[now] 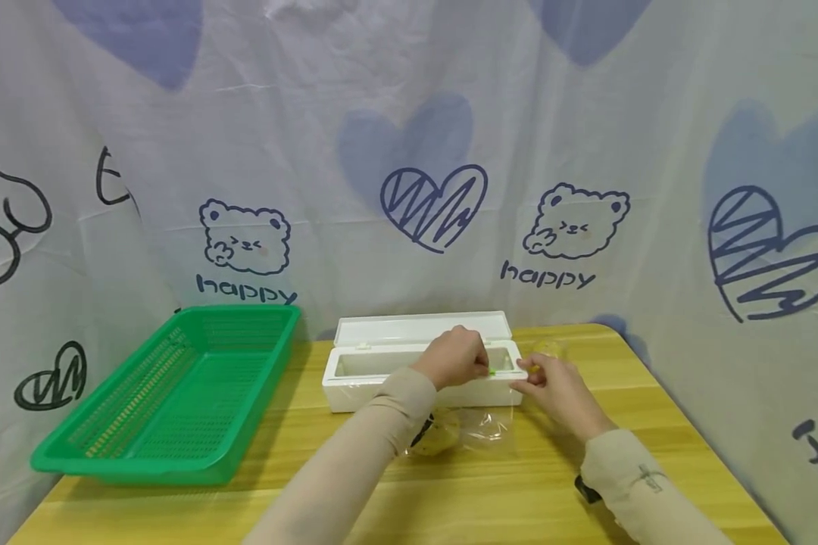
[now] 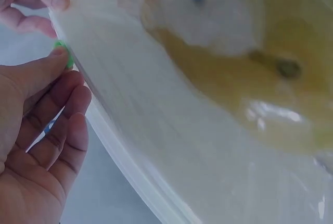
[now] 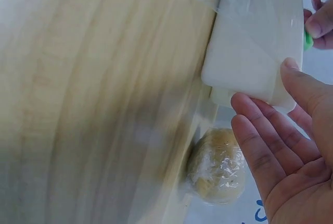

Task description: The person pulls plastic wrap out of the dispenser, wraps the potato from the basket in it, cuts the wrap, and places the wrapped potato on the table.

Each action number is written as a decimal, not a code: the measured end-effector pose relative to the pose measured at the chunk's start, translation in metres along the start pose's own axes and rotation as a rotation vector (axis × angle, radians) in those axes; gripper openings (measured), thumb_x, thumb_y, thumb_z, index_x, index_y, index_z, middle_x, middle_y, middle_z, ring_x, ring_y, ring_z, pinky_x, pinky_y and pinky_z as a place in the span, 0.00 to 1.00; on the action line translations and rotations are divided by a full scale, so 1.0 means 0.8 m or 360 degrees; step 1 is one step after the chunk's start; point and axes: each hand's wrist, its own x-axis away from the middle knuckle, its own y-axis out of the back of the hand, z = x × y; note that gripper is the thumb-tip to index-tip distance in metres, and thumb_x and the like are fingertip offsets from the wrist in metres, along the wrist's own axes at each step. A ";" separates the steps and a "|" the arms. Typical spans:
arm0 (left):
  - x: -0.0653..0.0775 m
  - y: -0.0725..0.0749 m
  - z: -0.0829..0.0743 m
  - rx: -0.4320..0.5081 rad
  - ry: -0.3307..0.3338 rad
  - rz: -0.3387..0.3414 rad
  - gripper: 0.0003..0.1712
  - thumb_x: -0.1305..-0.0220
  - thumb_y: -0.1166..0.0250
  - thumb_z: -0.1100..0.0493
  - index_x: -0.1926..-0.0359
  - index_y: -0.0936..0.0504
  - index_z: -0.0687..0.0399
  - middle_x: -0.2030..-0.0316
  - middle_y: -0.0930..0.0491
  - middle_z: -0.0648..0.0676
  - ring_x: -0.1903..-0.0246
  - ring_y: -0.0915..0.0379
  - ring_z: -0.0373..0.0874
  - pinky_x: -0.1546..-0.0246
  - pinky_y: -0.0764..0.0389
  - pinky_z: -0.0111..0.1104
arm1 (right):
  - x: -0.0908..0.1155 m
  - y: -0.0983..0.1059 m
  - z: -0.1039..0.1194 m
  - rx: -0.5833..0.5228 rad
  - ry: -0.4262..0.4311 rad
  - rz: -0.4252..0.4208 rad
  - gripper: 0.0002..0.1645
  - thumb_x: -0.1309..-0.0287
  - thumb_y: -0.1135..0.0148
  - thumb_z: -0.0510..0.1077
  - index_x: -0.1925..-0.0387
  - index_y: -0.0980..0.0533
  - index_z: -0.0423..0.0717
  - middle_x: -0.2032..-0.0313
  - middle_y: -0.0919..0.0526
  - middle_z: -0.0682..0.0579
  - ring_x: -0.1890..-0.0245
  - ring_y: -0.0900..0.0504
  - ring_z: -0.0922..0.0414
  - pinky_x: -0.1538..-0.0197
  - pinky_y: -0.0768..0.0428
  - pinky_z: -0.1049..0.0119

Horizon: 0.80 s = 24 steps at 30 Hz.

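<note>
A long white plastic wrap dispenser (image 1: 423, 397) stands on the table with its lid (image 1: 419, 327) raised at the back. My left hand (image 1: 455, 356) pinches a small green slide cutter (image 2: 66, 57) on the dispenser's front top edge, close to its right end. My right hand (image 1: 560, 387) grips that right end, thumb on the front and fingers at the end wall. Clear film (image 1: 491, 433) hangs from the edge down the front and spreads over the tabletop. Under it lies a rounded yellowish piece of food (image 1: 441, 437), partly hidden by my left forearm.
A large green plastic basket (image 1: 245, 424) stands at the left of the wooden table (image 1: 491, 507). Beyond the dispenser's right end sits a roundish yellow item wrapped in film (image 3: 217, 168). A printed curtain (image 1: 327, 151) hangs behind and along the sides.
</note>
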 end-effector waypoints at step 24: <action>0.041 0.019 0.037 0.0071 0.0062 0.0052 0.03 0.31 0.24 0.56 0.62 0.04 0.46 0.62 0.06 0.46 0.66 0.15 0.35 0.58 0.13 0.29 | 0.003 -0.002 -0.002 0.0008 0.0016 0.0021 0.23 0.34 0.24 0.46 0.44 0.18 0.37 0.58 0.08 0.41 0.59 0.10 0.50 0.51 0.10 0.51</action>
